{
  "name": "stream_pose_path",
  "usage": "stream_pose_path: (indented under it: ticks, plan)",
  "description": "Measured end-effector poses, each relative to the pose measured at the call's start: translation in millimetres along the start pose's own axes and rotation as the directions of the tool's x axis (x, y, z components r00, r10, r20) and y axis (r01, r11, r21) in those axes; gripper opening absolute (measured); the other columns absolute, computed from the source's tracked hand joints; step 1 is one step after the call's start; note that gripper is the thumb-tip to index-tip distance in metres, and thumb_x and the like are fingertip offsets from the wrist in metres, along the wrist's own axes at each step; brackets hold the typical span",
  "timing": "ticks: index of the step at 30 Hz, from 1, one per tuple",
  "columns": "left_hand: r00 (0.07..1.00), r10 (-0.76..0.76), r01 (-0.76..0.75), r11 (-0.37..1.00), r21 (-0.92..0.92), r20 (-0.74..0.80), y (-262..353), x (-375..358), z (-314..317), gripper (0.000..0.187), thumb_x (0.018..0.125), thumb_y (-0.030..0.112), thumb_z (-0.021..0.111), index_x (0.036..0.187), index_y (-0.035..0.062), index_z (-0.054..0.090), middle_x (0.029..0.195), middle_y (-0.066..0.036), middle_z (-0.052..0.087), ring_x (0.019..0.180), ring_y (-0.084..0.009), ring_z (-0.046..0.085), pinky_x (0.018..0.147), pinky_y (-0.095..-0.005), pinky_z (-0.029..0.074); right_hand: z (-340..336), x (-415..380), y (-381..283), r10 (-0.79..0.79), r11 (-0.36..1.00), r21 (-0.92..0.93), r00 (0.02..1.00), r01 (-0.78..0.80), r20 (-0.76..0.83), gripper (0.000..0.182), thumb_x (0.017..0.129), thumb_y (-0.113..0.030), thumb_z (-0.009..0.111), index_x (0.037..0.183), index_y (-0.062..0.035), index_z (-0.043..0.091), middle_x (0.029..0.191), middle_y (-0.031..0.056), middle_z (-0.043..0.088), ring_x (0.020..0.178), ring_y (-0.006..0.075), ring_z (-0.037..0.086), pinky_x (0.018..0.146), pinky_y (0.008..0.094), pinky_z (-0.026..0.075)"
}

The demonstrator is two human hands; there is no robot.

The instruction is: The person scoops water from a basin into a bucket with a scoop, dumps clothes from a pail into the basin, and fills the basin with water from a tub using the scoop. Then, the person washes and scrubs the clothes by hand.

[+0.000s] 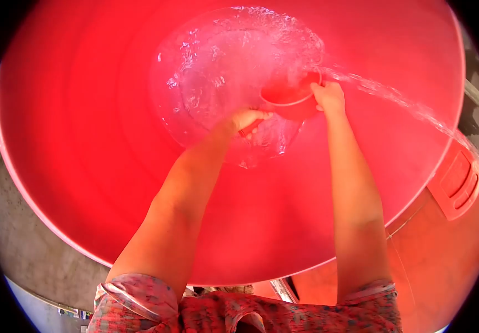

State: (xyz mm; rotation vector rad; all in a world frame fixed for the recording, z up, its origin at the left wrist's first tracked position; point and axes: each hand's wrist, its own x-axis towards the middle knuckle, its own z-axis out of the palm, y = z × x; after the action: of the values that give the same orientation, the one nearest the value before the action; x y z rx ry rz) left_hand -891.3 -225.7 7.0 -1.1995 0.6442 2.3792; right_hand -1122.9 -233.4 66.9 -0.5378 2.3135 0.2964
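A large red tub fills most of the view, with shallow, rippling water at its bottom. Inside it, a red bucket-like scoop is tilted over the water. My right hand grips the scoop's rim on the right, thumb and fingers pinched over the edge. At its lower left, my left hand is closed around a short red piece that looks like a handle. Whether that piece joins the scoop, I cannot make out.
A stream of water comes in over the tub's right rim and lands near the scoop. Outside, a red moulded lug with a slot stands at the right. Grey floor shows at the left.
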Motion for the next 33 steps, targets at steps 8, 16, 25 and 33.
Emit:
stream_pose_path:
  ticks: [8, 16, 25, 33]
  plan:
    - [0.93, 0.233, -0.146, 0.944, 0.296, -0.283, 23.0, -34.2, -59.9, 0.039, 0.078, 0.039, 0.065, 0.093, 0.0038, 0.061, 0.064, -0.006, 0.056, 0.054, -0.0164, 0.055, 0.046, -0.0318, 0.045, 46.9, 5.4, -46.8, -0.08, 0.858, 0.499, 0.991, 0.122, -0.104, 0.042, 0.073, -0.02, 0.062, 0.112, -0.0056, 0.06, 0.086, 0.012, 0.065, 0.074, 0.0186, 0.063, 0.065, 0.0319, 0.05]
    - [0.568, 0.633, 0.252, 0.474, 0.844, -0.525, 42.0, -107.1, -53.7, 0.043, 0.076, 0.045, 0.057, 0.103, 0.0105, 0.057, 0.077, -0.018, 0.064, 0.073, -0.0353, 0.062, 0.064, -0.0462, 0.049, 92.0, -13.3, -56.2, -0.277, -0.14, 0.985, 0.959, -0.103, 0.061, 0.059, 0.07, 0.008, 0.054, 0.126, -0.0089, 0.049, 0.091, 0.0035, 0.06, 0.07, 0.0107, 0.055, 0.054, 0.0212, 0.041]
    - [0.28, 0.807, -0.051, 0.553, 0.831, -0.52, 44.9, -243.9, 55.2, 0.046, 0.074, 0.037, 0.065, 0.106, 0.0057, 0.058, 0.065, -0.018, 0.061, 0.061, -0.034, 0.062, 0.054, -0.0425, 0.05, -79.6, -179.8, -57.5, -0.32, -0.044, 0.98, 0.926, 0.195, -0.198, 0.054, 0.075, 0.01, 0.047, 0.129, 0.0027, 0.042, 0.111, 0.0088, 0.058, 0.089, 0.0145, 0.058, 0.075, 0.0234, 0.049]
    - [0.295, 0.802, -0.315, 0.594, 0.74, -0.519, 29.7, -407.9, 94.1, 0.045, 0.075, 0.034, 0.068, 0.105, 0.0029, 0.058, 0.067, -0.018, 0.061, 0.062, -0.0338, 0.062, 0.054, -0.0395, 0.05, -164.0, -345.0, -77.8, -0.457, 0.109, 0.82, 0.761, 0.562, -0.46, 0.055, 0.072, 0.017, 0.05, 0.126, 0.0089, 0.043, 0.119, 0.0171, 0.054, 0.103, 0.018, 0.056, 0.084, 0.0249, 0.046]
